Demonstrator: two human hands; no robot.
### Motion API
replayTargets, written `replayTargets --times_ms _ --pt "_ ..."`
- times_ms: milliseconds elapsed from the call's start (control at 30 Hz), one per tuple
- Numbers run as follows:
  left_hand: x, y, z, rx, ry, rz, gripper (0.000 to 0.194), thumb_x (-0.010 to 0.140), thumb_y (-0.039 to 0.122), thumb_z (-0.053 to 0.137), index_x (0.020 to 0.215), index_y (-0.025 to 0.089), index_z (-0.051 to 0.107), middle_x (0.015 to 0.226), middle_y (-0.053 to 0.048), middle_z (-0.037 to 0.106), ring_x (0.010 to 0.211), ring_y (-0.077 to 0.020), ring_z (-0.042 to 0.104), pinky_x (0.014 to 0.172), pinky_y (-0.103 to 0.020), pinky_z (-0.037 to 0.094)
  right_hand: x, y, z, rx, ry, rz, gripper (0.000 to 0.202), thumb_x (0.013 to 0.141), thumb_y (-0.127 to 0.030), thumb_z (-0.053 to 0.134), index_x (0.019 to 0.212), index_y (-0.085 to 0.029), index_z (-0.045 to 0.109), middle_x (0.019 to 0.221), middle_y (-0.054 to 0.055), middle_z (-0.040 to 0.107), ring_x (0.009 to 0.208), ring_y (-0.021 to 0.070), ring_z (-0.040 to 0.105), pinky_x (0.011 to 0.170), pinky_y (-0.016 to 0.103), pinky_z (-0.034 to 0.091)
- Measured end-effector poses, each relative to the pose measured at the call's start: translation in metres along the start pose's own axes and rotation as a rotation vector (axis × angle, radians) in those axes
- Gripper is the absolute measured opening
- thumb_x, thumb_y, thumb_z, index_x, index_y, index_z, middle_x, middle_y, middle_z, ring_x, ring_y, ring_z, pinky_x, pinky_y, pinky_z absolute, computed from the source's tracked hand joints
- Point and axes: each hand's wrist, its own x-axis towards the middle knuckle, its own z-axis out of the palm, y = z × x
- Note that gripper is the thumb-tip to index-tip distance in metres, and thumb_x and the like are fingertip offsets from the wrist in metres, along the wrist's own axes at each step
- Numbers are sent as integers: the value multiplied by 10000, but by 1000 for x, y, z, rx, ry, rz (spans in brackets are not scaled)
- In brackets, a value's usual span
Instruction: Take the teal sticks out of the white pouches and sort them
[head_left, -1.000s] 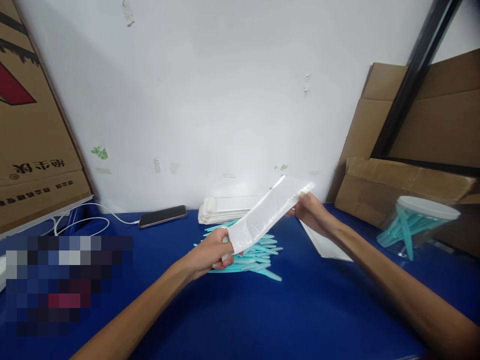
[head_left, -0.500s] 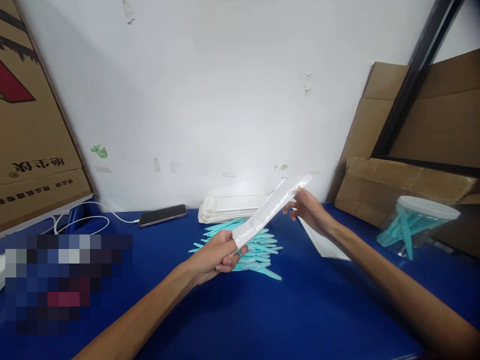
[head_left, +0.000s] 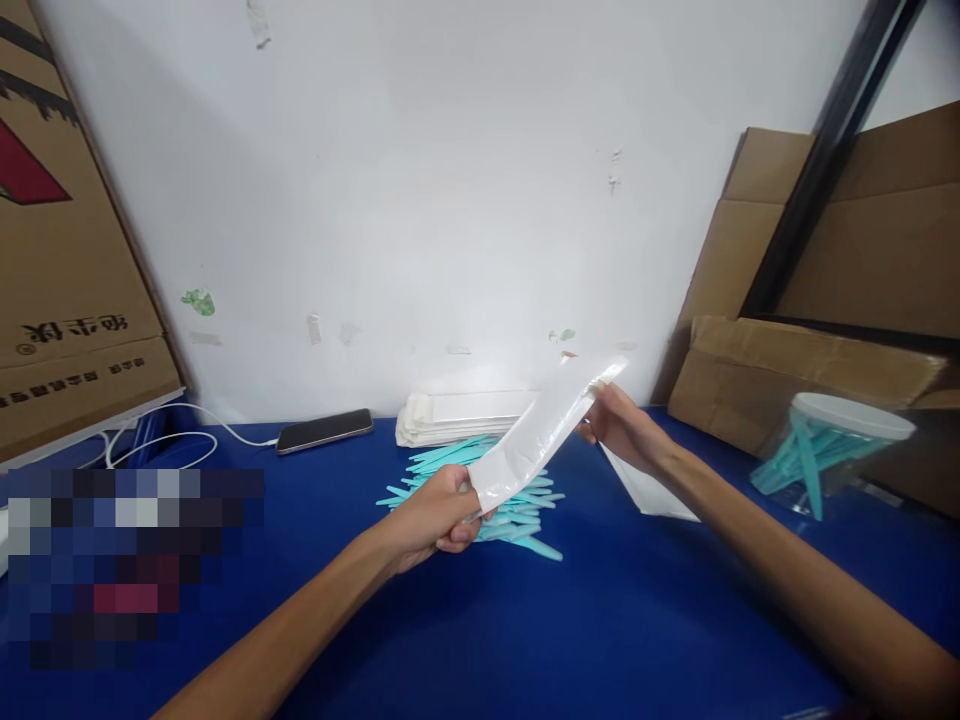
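Note:
A long, narrow white plastic sleeve (head_left: 536, 435) with a glossy clear face slants up to the right between my hands. My left hand (head_left: 442, 515) is closed round its lower end. At the upper end, my right hand (head_left: 619, 425) pinches the edge with thumb and fingers; its other fingertips are partly hidden behind the sleeve. Beneath the sleeve lies a pile of turquoise plastic sticks (head_left: 517, 525) with tapered ends, partly covered by my left hand. A stack of similar white sleeves (head_left: 465, 410) lies behind the pile, against the wall.
To the right, a clear tub (head_left: 814, 455) with a white lid holds more turquoise sticks. White sheets (head_left: 649, 490) lie under my right forearm. A phone (head_left: 325, 431) on a white cable rests at the back left. Cardboard (head_left: 810, 370) stands along the right side, and a carton (head_left: 75, 270) on the left.
The sleeve has turned and bowed, so its broad face shows wider. My right hand has shifted slightly down and its fingers have closed in; my left hand has barely moved.

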Motion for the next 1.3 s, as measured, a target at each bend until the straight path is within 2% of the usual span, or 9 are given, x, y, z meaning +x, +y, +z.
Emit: replayTargets --times_ms 400,500,600,700,833,900,1033,1167,1300 --pt "-10 8 9 134 -55 -36 269 783 310 690 794 201 444 654 71 466 428 -10 311 374 -156 167 -6 -7 8 -29 -35 -11 616 787 -590 697 1321 -336 525 918 16 672 618 143 533 517 254 437" --pt "-9 6 10 143 -23 -15 254 836 369 645 816 203 455 648 59 487 440 -29 362 379 -165 196 -6 -6 9 -14 -44 -26 562 813 -579 665 1301 -332 538 1001 37 701 589 136 528 526 272 455" --pt "-6 5 8 187 7 -26 297 894 474 566 850 192 485 604 44 512 451 -59 432 390 -172 264 -5 -6 9 0 -4 -26 513 830 -529 667 1281 -312 553 879 24 706 582 143 537 526 269 448" --pt "-5 7 6 197 21 9 363 869 530 602 937 187 506 781 3 584 514 -76 532 394 -177 321 -3 -8 7 59 57 -60 437 848 -467 676 1236 -287 586 672 -17 617 583 148 532 508 252 409" --pt "-6 12 4 181 42 63 451 860 571 605 1082 198 484 1062 -61 588 595 -92 613 392 -185 348 -2 -11 6 149 78 -117 305 879 -408 664 1140 -255 626 563 -46 487 604 150 511 504 243 371" --pt "-6 13 4 190 58 62 457 862 577 599 1082 193 487 1007 -56 600 608 -101 614 402 -184 361 -2 -12 6 159 88 -133 294 876 -387 673 1131 -249 626 518 -60 426 587 150 491 499 245 361" --pt "-6 13 4 245 74 65 419 884 593 554 969 185 511 672 20 573 513 -91 534 408 -174 353 -3 -11 5 144 77 -134 276 864 -393 690 1098 -262 625 473 -67 371 590 161 510 506 252 366" --pt "-3 9 1 282 94 90 379 913 570 509 878 193 506 499 55 519 410 -71 420 382 -160 307 -5 -7 7 70 -47 -37 364 822 -528 704 1042 -253 616 632 -2 563 678 196 590 513 271 387" --pt "0 5 0 256 166 130 330 881 487 589 1012 188 545 489 74 508 403 -77 425 359 -147 279 -8 -2 11 -11 -152 13 471 787 -537 740 1121 -251 573 901 60 660 771 221 638 519 274 407"
